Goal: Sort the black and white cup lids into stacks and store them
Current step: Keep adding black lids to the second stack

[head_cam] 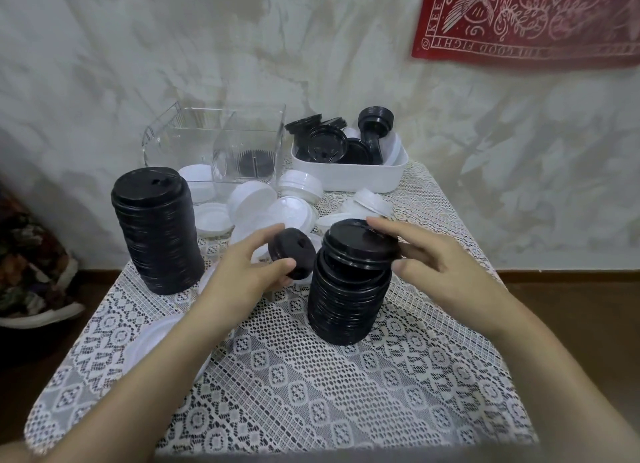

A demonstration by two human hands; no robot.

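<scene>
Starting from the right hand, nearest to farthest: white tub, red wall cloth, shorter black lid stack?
1. shorter black lid stack, its top gripped by the right hand.
2. white tub, at the table's back.
3. red wall cloth, high on the wall.

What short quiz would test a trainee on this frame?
1. True or false: the left hand is empty.
2. The right hand grips the top of: A the tall stack at left, B the shorter black stack, C the white tray.
3. Fill in: the loose lids on the tablecloth are ____.
Key: 1 false, it holds black lids; 2 B; 3 white.
</scene>
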